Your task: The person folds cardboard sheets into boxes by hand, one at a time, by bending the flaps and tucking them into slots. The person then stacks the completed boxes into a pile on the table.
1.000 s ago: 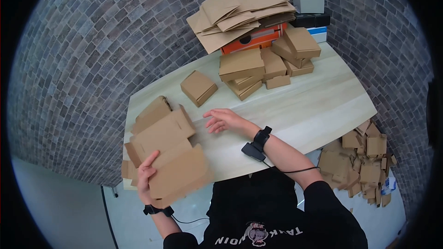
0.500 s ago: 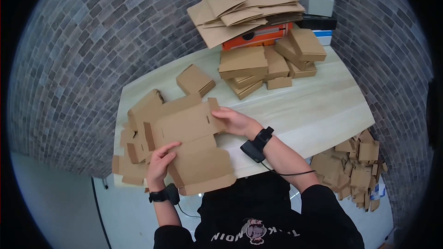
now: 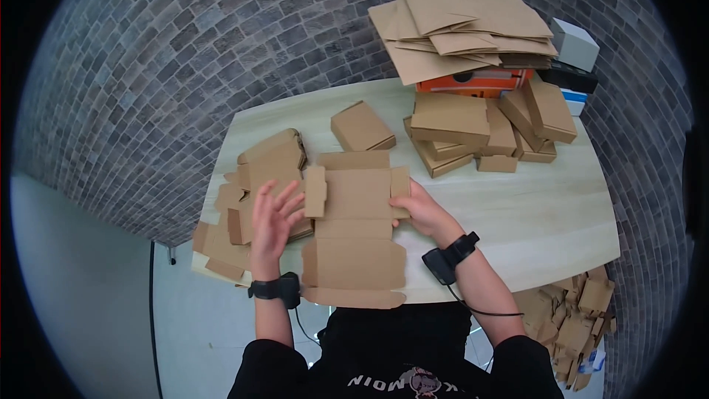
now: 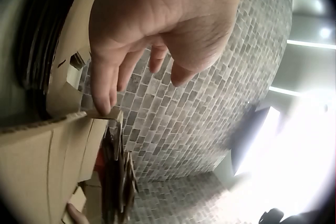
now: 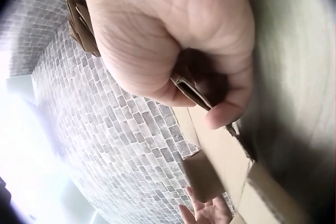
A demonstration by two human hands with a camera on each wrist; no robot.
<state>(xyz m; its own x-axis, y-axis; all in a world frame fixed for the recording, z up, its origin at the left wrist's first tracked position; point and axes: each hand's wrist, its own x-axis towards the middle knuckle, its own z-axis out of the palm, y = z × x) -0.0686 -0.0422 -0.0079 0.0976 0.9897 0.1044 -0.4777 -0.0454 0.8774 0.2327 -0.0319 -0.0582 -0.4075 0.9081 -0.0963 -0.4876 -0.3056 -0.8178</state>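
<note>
An unfolded cardboard box (image 3: 357, 196) lies open in front of the person, its lid panel towards the body. My right hand (image 3: 427, 210) pinches the side flap at its right edge, thumb on the inner face. In the right wrist view, the thumb and fingers close round the folded cardboard edge. At the other side, the left flap (image 3: 315, 192) stands folded up. My left hand (image 3: 273, 222) is beside it with fingers spread and extended. The left wrist view shows its fingertips right at the flap's edge, with nothing gripped.
More flattened boxes (image 3: 273, 170) are piled on the table's left. One folded box (image 3: 362, 126) sits behind, and several others (image 3: 450, 117) are stacked at the back right. Flat cardboard sheets (image 3: 465, 26) top an orange box (image 3: 473, 83). Cardboard pieces (image 3: 572, 325) heap beyond the right edge.
The unfolded box has moved right, away from the pile, and squared up to the body. My right hand has taken its right flap; my left hand has let go and its fingers have spread.
</note>
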